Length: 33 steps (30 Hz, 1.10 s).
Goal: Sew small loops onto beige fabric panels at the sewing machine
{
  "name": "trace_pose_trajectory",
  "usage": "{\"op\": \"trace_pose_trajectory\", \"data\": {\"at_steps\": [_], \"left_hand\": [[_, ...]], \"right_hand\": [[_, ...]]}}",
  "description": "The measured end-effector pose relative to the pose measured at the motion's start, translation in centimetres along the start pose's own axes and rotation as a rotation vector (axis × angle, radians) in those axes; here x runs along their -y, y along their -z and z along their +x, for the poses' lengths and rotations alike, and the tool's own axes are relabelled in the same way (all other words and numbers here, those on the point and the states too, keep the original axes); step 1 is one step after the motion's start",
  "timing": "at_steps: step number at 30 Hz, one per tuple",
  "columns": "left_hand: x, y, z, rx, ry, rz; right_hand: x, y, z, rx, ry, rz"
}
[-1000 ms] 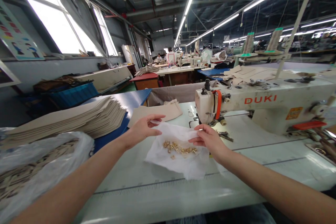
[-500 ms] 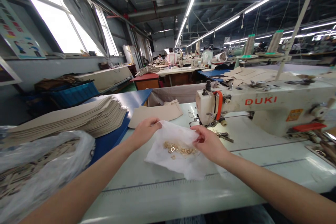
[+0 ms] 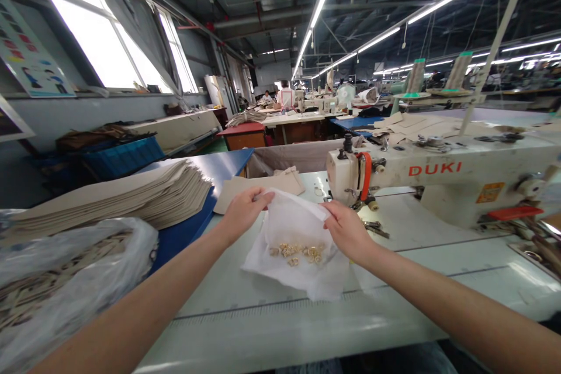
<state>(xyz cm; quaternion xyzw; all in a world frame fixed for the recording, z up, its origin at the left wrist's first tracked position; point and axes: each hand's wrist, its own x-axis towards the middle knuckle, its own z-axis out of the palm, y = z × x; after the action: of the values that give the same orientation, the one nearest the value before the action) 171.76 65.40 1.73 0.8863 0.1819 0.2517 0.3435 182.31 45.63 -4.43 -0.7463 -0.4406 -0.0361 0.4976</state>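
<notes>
Head view.

- Left hand: closed in a pinch, with thumb and fingertips gripping the upper left edge of the white bag. The hand lies at 9 o'clock from the bag's raised top.
- Right hand: likewise closed in a pinch on the upper right edge of the bag, at 3 o'clock from the raised top.
- White bag: its lower part rests on the table, just at 6 o'clock of picture centre. Compared with half a second ago, the far edge has been lifted higher, so the back wall is now held upright between the hands rather than lying slack.
- Gold metal rings: these are heaped in the fold of the bag. They are now spread in a row lower in the bag than before.
- Sewing machine: it stands at 2 o'clock from the bag, unchanged, with its head just beside the right hand.
- Stack of beige pieces: it sits at 9 o'clock, unmoved.
- Clear plastic sack: it sits at 8 o'clock, unmoved.
</notes>
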Motion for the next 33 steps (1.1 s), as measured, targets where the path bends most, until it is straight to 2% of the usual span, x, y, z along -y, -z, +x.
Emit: {"op": "trace_pose_trajectory", "data": {"at_steps": [8,15,18,21,23,25,27,30,33], "left_hand": [[-1.4,0.1,0.1,-0.100,-0.023,-0.062],[-2.5,-0.1,-0.1,-0.093,-0.043,-0.213],[-3.2,-0.8,-0.9,-0.015,-0.040,-0.363],[-4.6,-1.6,-2.2,0.131,-0.037,-0.476],[-5.5,-2.0,-2.8,0.202,-0.041,-0.498],[-6.0,-1.9,-3.2,0.213,-0.064,-0.490],[-5.9,-1.4,-3.4,0.155,-0.101,-0.479],[-4.4,-0.4,-3.9,0.043,-0.102,-0.389],[-2.5,0.0,-4.9,0.043,0.091,-0.332]], "right_hand": [[0.7,0.0,1.0,-0.040,-0.074,0.280],[2.3,-0.2,0.7,0.000,-0.017,0.389],[3.0,-0.5,0.7,0.014,-0.032,0.513],[3.4,-0.9,1.2,0.072,-0.006,0.633],[3.5,-1.0,1.6,0.088,0.036,0.626],[3.3,-1.1,2.0,0.064,0.034,0.570],[3.0,-1.2,2.0,0.033,-0.020,0.548],[2.7,-1.2,1.7,-0.002,-0.124,0.643],[3.3,-1.3,1.2,0.013,-0.241,0.831]]}}
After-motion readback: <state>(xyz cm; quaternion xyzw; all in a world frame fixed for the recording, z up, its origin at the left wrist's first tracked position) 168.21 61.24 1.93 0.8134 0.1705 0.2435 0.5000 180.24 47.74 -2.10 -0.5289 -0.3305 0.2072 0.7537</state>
